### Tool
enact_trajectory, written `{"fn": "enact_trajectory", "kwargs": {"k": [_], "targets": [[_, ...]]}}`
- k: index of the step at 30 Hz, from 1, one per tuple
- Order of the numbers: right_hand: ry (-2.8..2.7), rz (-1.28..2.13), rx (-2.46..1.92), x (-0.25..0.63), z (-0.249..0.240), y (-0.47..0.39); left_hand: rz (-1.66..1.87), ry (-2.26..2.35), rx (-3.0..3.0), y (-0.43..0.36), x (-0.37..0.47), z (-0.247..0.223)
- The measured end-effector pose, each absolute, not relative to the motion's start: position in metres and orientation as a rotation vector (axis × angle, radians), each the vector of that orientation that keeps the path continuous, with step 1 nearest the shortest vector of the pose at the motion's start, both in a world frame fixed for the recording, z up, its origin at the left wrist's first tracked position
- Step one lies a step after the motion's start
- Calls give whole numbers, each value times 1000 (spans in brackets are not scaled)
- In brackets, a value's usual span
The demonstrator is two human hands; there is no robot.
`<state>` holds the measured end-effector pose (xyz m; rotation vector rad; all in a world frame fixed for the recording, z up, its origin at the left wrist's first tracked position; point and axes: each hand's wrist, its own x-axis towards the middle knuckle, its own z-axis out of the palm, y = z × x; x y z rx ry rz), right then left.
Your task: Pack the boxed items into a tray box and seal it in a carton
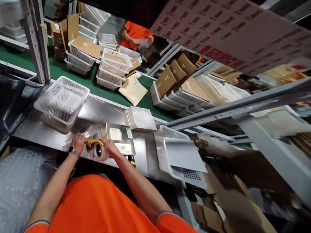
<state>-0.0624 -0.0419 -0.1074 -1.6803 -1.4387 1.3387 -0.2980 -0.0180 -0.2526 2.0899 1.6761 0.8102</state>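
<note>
The yellow tape dispenser (95, 142), loaded with a roll of clear tape (104, 153), was near the front edge of the steel bench (99, 112), where we saw the fingers of the right hand (110, 147) curled around it. Just beside it, the left hand (78, 143) had its fingers bent down over a clear plastic wrapping (91, 130); we could not tell whether they pinched it or only pressed it.

By our judgement, the taping was under way and unfinished, since the dispenser was right at the wrapping. The gold tray box (115, 133) next to the hands lay uncovered, and the pale box (144, 119) behind it had not been wrapped.

Farther out, we noted one white plastic basket (50, 111) to the left and a perforated basket (158, 145) to the right, with a white sheet (186, 155) across it. Beyond ran a green conveyor (58, 71) bearing a padded envelope (133, 89); behind it was a co-worker (136, 36), partly blocked by a dark overhead panel.

The tape's free end was too small for us to find. The right forearm partly covered a black-and-yellow tool (132, 160), and the bubble wrap (12, 191) was cut off at lower left.
</note>
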Motion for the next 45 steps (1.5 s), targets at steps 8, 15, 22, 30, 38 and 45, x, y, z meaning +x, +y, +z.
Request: {"fn": "enact_trajectory", "kwargs": {"k": [8, 15, 22, 30, 38, 45], "targets": [[-1436, 1119, -1632, -54, -52, -32, 878, 1689, 2051, -38, -315, -255], [-1756, 1091, -1652, -153, -76, -5, 883, 1871, 1922, -32, -317, -255], [-1704, 1083, -1751, -123, -108, -53, 763, 1851, 1899, -37, -308, -247], [-1621, 1112, -1733, -122, -112, -54, 832, 1813, 1888, -35, -310, -242], [-1641, 1079, -1724, -111, -113, -97, 724, 1748, 1928, -18, -314, -260], [-1509, 1174, -1752, -89, -119, -102, 592, 1797, 1946, -17, -318, -257]]}}
